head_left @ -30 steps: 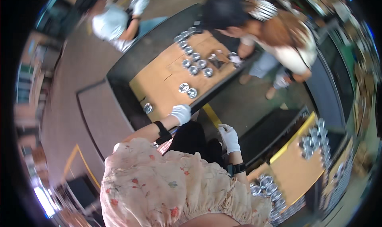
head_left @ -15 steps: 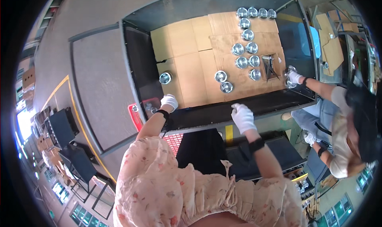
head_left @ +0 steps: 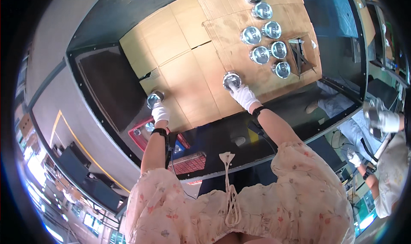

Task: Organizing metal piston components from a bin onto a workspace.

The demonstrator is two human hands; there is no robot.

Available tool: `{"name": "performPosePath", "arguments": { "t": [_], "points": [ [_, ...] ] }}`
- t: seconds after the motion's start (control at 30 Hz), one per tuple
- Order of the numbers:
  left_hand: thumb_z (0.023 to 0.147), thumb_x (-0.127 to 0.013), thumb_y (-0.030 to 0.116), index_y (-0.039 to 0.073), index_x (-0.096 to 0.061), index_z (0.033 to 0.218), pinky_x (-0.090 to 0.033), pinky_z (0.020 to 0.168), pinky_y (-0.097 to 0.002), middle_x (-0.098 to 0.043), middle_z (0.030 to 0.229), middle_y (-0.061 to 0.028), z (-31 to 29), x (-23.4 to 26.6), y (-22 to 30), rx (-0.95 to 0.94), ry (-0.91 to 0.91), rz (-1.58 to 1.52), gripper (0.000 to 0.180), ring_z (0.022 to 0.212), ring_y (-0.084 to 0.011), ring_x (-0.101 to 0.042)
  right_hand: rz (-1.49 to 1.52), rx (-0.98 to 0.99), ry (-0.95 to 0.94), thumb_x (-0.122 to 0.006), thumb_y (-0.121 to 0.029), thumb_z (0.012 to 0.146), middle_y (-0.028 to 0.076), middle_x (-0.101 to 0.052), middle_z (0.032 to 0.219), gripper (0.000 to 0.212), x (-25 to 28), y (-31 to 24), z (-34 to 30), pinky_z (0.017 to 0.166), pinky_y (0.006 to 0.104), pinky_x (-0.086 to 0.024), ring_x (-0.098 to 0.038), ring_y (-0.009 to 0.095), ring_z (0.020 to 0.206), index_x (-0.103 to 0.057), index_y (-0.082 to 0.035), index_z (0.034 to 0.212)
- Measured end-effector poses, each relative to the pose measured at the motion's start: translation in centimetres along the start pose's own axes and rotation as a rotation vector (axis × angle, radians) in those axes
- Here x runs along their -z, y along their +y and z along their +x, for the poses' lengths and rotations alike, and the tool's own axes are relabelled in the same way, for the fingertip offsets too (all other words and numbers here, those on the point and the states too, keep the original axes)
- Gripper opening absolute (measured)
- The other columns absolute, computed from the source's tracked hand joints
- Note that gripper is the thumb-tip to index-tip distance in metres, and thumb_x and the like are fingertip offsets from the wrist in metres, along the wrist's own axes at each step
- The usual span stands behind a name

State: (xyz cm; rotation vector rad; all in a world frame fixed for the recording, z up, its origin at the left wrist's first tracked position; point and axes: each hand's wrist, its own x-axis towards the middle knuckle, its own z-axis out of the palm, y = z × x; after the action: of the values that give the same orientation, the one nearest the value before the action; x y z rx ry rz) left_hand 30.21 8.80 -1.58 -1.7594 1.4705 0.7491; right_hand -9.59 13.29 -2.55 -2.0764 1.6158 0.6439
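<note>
My left hand (head_left: 160, 111), in a white glove, reaches over the near left corner of the cardboard. Its fingers close on the near side of a shiny round silver part (head_left: 155, 99). Farther right, my gloved right hand (head_left: 245, 97) has its fingers on another shiny round part (head_left: 232, 80), gripping its near edge. Both parts rest on or just above the cardboard sheet (head_left: 184, 73). Whether another part lies beneath my right hand is hidden. Several similar parts (head_left: 260, 55) stand in loose rows to the right.
A dark-walled box frame (head_left: 102, 115) surrounds the cardboard. A square cutout (head_left: 302, 53) with dark pieces inside is at the right. Near the left corner stands a red basket (head_left: 139, 137) holding round parts. At the right, a co-worker's gloved hand (head_left: 387, 122) holds shiny parts.
My head view has moved closer over the box. Both my hands went forward from the near edge and took hold of round parts. The co-worker's hand left the box with shiny parts.
</note>
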Motion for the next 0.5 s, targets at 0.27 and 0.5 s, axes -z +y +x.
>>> {"name": "performPosePath", "arguments": {
  "t": [0.27,0.5],
  "points": [
    [0.080,-0.066,0.039,0.006,-0.056,0.125,-0.053,0.085,-0.0404,-0.067,0.114,-0.0174,-6.7,5.9,3.4,0.050,-0.258,0.092,0.056,0.105,-0.0303,-0.066,0.662,-0.379,-0.015,-0.040,-0.021,0.097,0.015,-0.067,0.065,0.032,5.1,-2.1,-0.1,0.052,0.0460,-0.054,-0.068,0.033,0.060,-0.065,-0.004,0.088],
    [0.086,-0.058,0.041,0.008,-0.072,0.091,-0.056,0.074,-0.0403,-0.073,0.090,-0.0118,-15.1,5.4,4.4,-0.839,-0.149,0.273,0.037,0.082,-0.0255,-0.070,0.830,-0.382,0.151,-0.059,-0.029,0.083,0.013,-0.069,0.099,0.027,26.7,-1.1,-16.4,0.078,0.0436,-0.054,-0.067,0.032,0.087,-0.071,-0.021,0.105]
  ]
}}
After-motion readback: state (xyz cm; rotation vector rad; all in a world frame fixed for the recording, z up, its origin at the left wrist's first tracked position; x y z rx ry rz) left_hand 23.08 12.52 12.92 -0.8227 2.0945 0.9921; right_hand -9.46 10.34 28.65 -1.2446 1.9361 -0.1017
